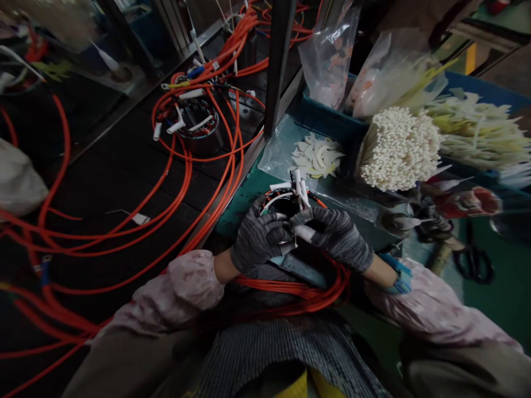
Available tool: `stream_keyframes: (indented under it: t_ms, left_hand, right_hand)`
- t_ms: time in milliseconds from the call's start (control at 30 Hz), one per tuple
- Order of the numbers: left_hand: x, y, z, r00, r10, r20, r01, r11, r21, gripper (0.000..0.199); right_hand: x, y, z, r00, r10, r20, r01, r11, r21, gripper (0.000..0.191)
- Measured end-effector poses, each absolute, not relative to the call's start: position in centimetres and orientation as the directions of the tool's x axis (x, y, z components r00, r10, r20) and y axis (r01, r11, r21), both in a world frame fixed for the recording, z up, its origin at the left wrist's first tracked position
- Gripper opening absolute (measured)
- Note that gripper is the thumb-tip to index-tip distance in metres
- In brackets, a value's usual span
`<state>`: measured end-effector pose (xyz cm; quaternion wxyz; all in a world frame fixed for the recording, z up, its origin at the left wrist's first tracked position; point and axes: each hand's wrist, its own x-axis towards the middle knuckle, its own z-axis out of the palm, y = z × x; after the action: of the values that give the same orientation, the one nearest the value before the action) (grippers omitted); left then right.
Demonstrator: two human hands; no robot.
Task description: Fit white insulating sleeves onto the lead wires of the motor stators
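Fingers (277,224) of both gloved hands pinch white-sleeved leads (302,190) above the motor stator (279,203), just beyond the fingertips; tugging sideways could, I judge, slip a sleeve off.

Both hands meet over the stator (286,202) at the surface (240,204) edge, left hand (257,237) beside right hand (336,232). Cables (182,182) sprawl left, another stator (194,124) behind them. Sleeve bundle (398,149) sits right, bags (332,50) behind, scissors (473,257) far right.
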<state>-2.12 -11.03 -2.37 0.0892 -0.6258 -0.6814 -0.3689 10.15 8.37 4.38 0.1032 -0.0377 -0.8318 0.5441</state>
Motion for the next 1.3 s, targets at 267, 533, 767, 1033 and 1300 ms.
stream_keyframes:
  t_ms: [267, 533, 767, 1033, 1300]
  left_hand:
    - [-2.0, -11.1, -2.1, -0.214, 0.823, 0.526, 0.899, -0.044, 0.435, 0.007]
    - [-1.8, -11.2, -1.2, -0.243, 0.814, 0.527, 0.884, -0.037, 0.465, 0.008]
    - [-2.2, -11.0, -1.4, -0.231, 0.776, 0.587, 0.902, -0.055, 0.428, 0.011]
    - [-3.7, -13.3, 0.9, -0.098, 0.882, 0.462, 0.979, 0.003, 0.203, 0.012]
    - [-7.0, -13.6, 6.6, 0.291, 0.951, 0.107, 0.953, -0.277, -0.125, 0.026]
  right_hand:
    - [12.3, 7.7, 3.3, -0.964, -0.04, 0.263, -0.195, 0.78, -0.594, 0.022]
    - [13.8, 8.4, 3.0, -0.723, -0.479, 0.497, -0.575, 0.817, -0.049, 0.022]
    - [8.4, 6.6, 2.2, -0.812, -0.297, 0.503, -0.502, 0.795, -0.34, 0.025]
    - [7.7, 9.4, 2.3, -0.781, 0.331, 0.529, -0.019, 0.835, -0.55, 0.032]
    - [4.6, 12.2, 1.3, -0.994, -0.062, 0.091, -0.102, 0.835, -0.54, 0.044]
